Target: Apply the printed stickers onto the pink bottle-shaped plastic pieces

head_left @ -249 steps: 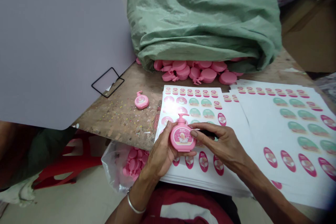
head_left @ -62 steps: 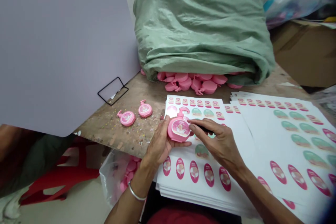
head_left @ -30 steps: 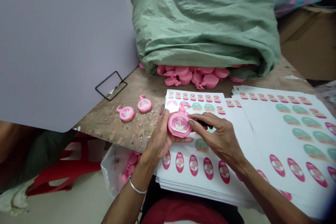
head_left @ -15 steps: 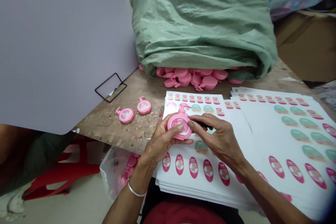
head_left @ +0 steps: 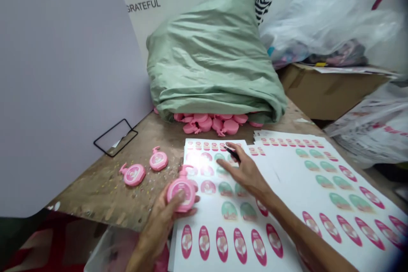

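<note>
My left hand (head_left: 159, 216) grips a pink toy pump bottle (head_left: 181, 194), upright, with its round label facing me and the thumb on it. My right hand (head_left: 244, 170) is above the sticker sheet (head_left: 207, 212), holding a slim black tool (head_left: 233, 153) whose exact kind I cannot make out. Its fingertips are near the top rows of stickers. The sheet carries small pink labels, green domed ones and, at the near end, pink ovals. To the left, a labelled pink pump bottle (head_left: 134, 174) and another labelled pump bottle (head_left: 158, 160) lie on the table.
A green sack (head_left: 213, 63) with pink bottles (head_left: 205, 123) spilling from its mouth stands at the back of the wooden table (head_left: 95, 195). More sticker sheets (head_left: 287, 178) lie to the right. A grey panel (head_left: 63, 72) rises at left, near a black wire frame (head_left: 116, 138). A cardboard box (head_left: 328, 89) stands back right.
My right hand has left the bottle and moved over the stickers with the black tool. The left hand with the bottle is lower and further left in view. The camera view has tilted up.
</note>
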Demonstrator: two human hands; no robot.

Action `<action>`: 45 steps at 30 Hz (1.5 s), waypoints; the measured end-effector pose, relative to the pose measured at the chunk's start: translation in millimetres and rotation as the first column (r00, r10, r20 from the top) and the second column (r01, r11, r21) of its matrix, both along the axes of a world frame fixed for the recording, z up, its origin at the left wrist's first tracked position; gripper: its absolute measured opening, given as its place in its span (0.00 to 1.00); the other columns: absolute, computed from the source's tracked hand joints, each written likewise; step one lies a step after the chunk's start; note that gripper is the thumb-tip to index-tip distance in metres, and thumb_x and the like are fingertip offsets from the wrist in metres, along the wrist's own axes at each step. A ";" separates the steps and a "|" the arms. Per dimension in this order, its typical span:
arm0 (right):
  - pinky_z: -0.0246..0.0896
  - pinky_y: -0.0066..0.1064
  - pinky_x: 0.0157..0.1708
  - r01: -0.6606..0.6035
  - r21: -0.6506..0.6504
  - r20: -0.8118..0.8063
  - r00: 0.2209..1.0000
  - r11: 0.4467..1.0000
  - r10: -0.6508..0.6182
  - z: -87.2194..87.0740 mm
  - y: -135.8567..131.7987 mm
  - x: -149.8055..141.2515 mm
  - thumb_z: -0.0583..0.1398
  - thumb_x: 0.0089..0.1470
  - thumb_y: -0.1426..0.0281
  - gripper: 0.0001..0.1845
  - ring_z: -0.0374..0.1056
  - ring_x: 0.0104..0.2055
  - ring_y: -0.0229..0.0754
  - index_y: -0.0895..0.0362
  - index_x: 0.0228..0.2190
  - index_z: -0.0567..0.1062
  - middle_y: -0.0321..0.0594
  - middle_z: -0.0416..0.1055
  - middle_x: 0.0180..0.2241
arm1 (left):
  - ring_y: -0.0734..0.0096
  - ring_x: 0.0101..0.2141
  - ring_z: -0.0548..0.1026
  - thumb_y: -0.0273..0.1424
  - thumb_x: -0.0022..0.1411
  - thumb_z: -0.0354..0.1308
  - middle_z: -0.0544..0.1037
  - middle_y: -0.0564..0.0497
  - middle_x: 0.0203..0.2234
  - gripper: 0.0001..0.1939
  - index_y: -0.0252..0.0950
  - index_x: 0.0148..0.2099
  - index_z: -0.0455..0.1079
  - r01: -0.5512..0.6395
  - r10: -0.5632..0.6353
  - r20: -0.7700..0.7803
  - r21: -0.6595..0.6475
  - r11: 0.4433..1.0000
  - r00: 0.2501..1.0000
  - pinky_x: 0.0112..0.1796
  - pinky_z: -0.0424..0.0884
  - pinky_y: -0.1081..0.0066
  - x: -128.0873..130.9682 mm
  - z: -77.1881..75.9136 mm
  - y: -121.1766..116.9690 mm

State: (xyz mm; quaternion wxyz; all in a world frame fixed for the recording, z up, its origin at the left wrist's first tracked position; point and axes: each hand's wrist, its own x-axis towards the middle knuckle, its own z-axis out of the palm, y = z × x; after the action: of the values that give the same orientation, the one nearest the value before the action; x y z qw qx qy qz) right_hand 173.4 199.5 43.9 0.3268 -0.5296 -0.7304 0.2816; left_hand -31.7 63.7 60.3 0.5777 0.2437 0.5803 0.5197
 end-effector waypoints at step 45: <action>0.49 0.34 0.33 -0.166 0.377 0.394 0.919 0.911 0.005 -24.1 -53.7 -4.8 0.54 0.59 0.68 0.09 0.63 0.30 0.43 0.57 0.30 0.72 0.40 0.71 0.26 | 0.64 0.35 0.79 0.37 0.50 0.69 0.79 0.44 0.38 0.20 0.30 0.41 0.75 -0.166 0.153 0.088 0.156 0.974 0.984 0.40 0.76 0.65 33.0 -20.2 30.8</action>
State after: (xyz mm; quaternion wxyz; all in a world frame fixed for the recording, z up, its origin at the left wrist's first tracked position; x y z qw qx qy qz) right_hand 168.6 145.8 19.8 0.2660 -0.4627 -0.8452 0.0300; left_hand 1.3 94.6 40.1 0.5337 0.2228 0.5312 0.6191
